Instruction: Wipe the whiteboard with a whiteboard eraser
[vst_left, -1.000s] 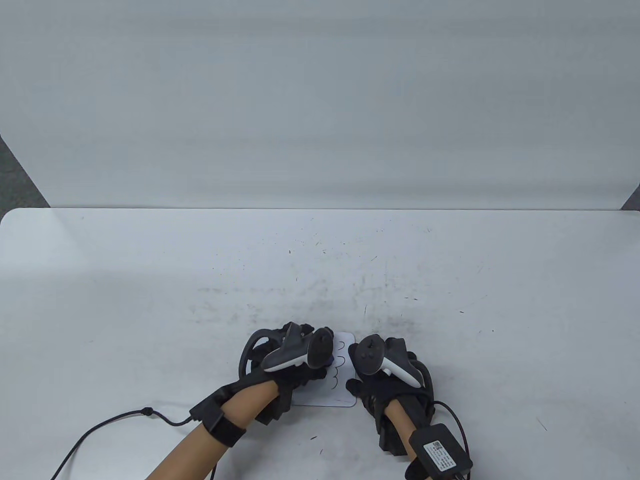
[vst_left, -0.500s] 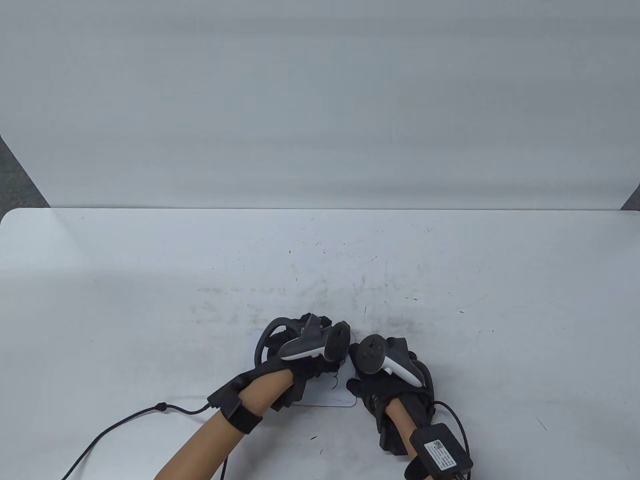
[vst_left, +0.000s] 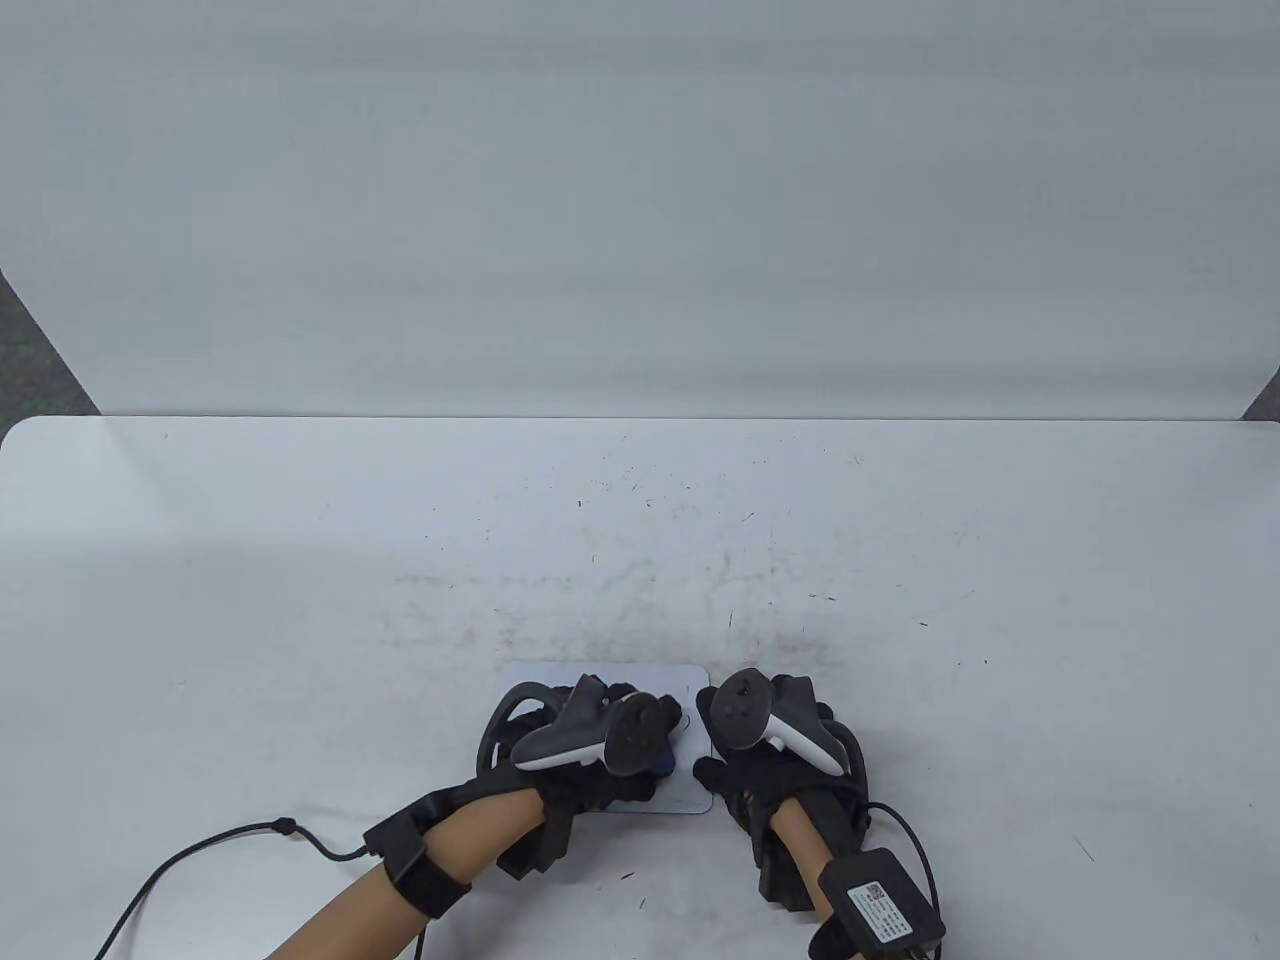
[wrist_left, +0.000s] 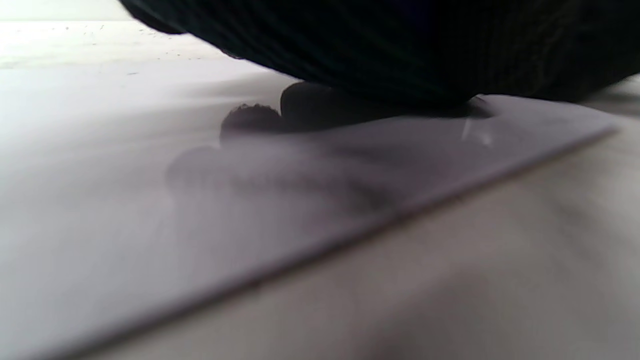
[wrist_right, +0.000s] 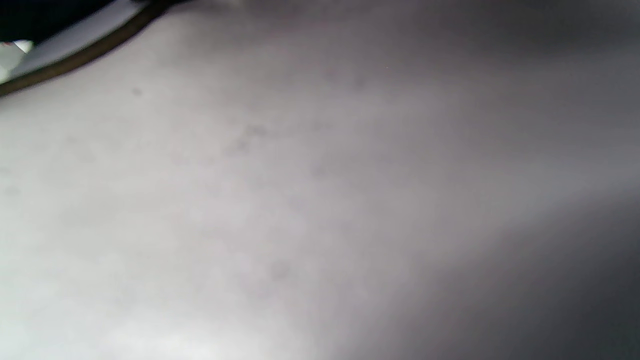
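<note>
A small white whiteboard (vst_left: 600, 678) lies flat on the table near its front edge. My left hand (vst_left: 590, 745) is over the board and grips a blue eraser (vst_left: 664, 768), of which only a corner shows at the fingertips. My right hand (vst_left: 765, 740) holds the board's right edge, with a fingertip and the thumb on it. In the left wrist view the dark glove (wrist_left: 400, 45) presses down on the board's surface (wrist_left: 150, 200). The right wrist view shows only a strip of the board's edge (wrist_right: 75, 37) at the top left.
The white table (vst_left: 300, 600) carries grey smudges and small dark specks behind the board. A white backdrop (vst_left: 640, 200) rises behind the table. Cables trail from both wrists, the left one (vst_left: 200, 850) across the table's front left.
My left hand with the eraser went right and away over the board, then came back toward me and left. The board's far strip now shows bare. My right hand stayed put.
</note>
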